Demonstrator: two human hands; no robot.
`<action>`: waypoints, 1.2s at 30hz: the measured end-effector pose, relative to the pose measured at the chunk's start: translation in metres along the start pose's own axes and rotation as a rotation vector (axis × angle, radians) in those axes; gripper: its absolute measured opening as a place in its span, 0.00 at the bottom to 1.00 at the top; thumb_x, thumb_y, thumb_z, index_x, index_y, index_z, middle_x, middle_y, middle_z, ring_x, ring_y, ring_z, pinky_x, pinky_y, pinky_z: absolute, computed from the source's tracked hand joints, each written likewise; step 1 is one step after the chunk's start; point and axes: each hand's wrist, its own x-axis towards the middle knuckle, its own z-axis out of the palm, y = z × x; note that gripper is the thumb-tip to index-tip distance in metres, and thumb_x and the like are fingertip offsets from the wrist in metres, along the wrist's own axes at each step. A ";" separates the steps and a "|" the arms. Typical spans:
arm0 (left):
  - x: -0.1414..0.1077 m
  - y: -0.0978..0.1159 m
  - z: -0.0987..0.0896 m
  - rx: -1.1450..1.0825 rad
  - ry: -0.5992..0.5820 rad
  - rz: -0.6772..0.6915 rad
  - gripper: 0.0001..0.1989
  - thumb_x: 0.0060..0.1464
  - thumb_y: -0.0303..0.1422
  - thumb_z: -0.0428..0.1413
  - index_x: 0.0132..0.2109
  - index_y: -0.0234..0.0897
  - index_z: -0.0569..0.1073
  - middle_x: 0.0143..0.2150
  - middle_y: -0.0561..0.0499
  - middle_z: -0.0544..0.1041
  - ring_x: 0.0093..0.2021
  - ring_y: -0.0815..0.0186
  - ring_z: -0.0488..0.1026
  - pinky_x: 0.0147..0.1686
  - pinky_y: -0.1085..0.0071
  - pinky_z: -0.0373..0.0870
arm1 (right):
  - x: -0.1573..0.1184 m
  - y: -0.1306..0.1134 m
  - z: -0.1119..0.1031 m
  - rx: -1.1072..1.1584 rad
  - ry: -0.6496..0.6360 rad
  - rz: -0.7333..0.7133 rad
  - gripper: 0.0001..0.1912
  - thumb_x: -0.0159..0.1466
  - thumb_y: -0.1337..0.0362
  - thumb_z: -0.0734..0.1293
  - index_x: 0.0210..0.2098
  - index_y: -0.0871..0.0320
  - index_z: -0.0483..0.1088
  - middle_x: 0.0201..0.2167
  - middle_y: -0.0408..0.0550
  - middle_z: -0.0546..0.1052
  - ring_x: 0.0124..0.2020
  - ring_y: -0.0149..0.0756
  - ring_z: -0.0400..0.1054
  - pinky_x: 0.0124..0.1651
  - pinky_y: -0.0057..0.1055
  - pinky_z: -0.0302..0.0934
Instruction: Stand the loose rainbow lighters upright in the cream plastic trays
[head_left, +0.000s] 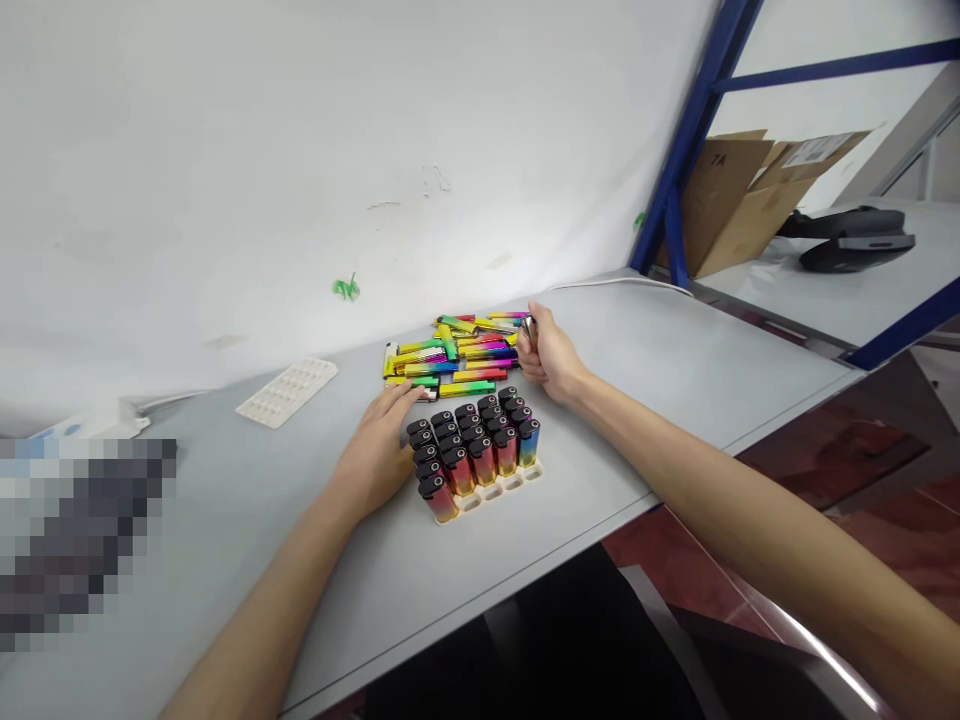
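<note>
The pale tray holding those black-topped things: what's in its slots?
Black-topped lighters stand in the tray. In the nearest row, one lighter stands at the left end; four slots show empty. The lighters' lower ends and the slots under them are covered.

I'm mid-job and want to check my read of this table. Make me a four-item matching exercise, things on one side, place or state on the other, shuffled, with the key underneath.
Things
1. Black-topped lighters
2. Loose bright pieces
3. Right hand
4. White panel

Place or state
A. Fingers curled around a small object
B. Flat on the table, to the left of the colourful heap
C. Standing upright in rows in a cream tray
D. Lying down, many overlapping, near the wall

Pairs: 1-C, 2-D, 3-A, 4-B
</note>
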 end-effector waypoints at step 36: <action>-0.002 0.008 0.001 0.124 -0.066 0.069 0.29 0.53 0.24 0.52 0.63 0.32 0.65 0.72 0.38 0.60 0.73 0.52 0.54 0.70 0.50 0.57 | -0.125 -0.074 -0.009 -0.560 -0.072 -0.709 0.12 0.60 0.60 0.75 0.41 0.54 0.72 0.30 0.42 0.76 0.30 0.33 0.72 0.35 0.32 0.69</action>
